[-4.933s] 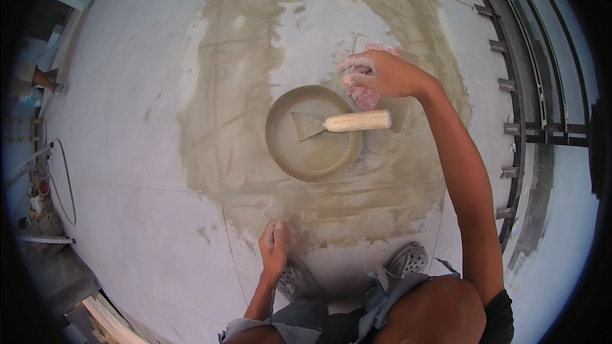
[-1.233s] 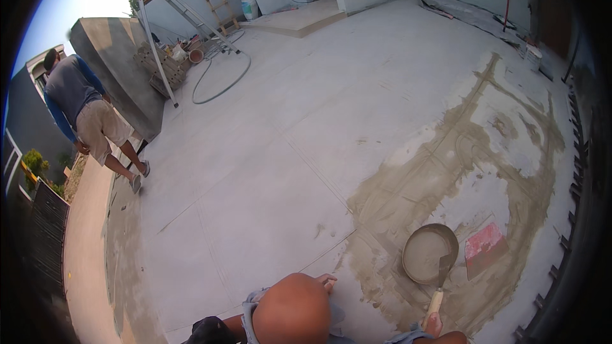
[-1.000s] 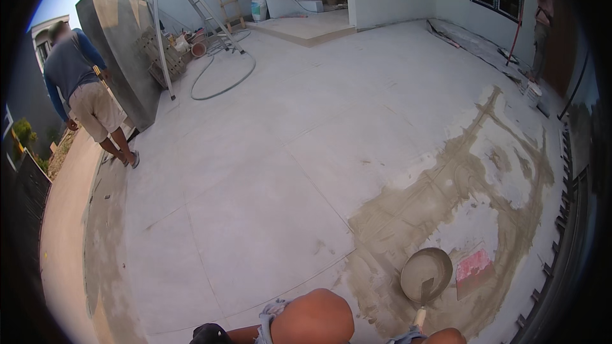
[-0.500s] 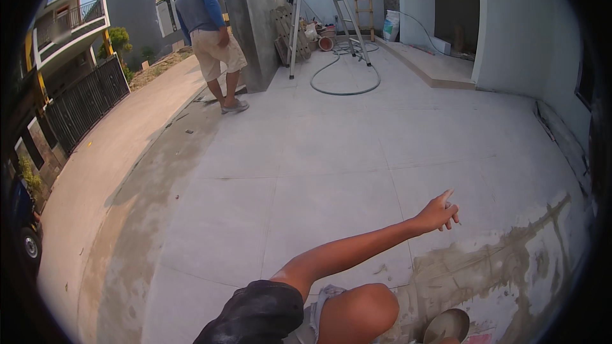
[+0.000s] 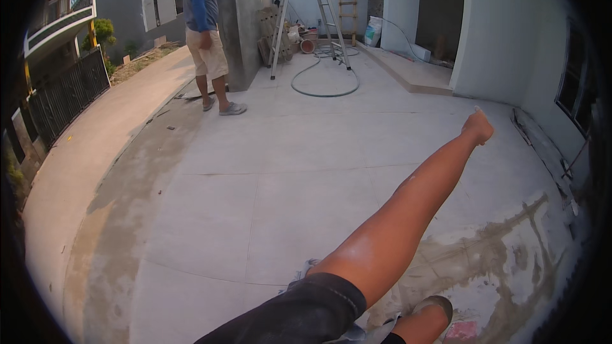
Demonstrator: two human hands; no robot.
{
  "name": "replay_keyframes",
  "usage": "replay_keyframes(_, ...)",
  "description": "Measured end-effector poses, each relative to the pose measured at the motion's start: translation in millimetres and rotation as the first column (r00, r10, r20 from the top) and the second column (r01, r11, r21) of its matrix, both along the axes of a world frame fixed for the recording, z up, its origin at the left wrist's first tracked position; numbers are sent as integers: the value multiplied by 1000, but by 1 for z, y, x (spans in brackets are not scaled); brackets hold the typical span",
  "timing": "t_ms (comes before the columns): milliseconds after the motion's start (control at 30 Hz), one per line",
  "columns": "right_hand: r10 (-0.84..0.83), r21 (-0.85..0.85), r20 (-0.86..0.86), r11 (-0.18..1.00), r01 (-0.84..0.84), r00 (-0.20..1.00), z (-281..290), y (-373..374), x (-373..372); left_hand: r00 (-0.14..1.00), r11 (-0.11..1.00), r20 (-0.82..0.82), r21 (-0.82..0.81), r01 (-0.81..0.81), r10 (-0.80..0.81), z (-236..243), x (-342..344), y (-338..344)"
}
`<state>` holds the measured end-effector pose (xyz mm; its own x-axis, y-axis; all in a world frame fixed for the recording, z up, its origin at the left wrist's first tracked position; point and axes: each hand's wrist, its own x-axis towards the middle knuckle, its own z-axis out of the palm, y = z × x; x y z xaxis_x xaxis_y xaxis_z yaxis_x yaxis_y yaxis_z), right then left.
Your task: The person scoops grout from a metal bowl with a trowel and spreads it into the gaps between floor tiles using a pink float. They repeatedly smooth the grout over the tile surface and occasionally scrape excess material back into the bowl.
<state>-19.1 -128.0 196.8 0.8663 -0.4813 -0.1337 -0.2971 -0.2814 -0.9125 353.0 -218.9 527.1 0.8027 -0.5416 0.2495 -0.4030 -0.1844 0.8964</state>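
Observation:
My left arm, in a black short sleeve [image 5: 290,309], reaches far forward and to the right over the pale tiled floor. At its end my left hand [image 5: 478,127] hangs in the air with one finger pointing out; the other fingers are mostly turned out of sight. It touches nothing that I can see. Low in the picture, bare skin of what looks like my right arm [image 5: 421,328] comes out of a dark cuff. A rounded grey-brown thing, perhaps a bowl [image 5: 441,302], lies right beside it. Whether fingers touch it is hidden.
Wet grey mortar smears [image 5: 472,251] spread over the floor at right. Another person [image 5: 204,32] stands at the grey wall. Farther back are a stepladder [image 5: 309,19], a looped hose [image 5: 325,94] and a bamboo ladder [image 5: 346,3]. A raised step [image 5: 408,76] lies by the doorway.
My left arm has stretched farther forward and up to the right, and the hand has turned. My view has shifted right. The other person has turned, with both feet now visible.

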Motion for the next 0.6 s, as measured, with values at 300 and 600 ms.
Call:
replay_keyframes(300,-28,-28,-44,999,26,999,-6,4,-8,935,921,318,295,-254,156,30,10,41)
replay_keyframes(600,-56,-52,-88,997,51,995,-9,7,-6,940,912,312,331,-242,136,6,34,57)
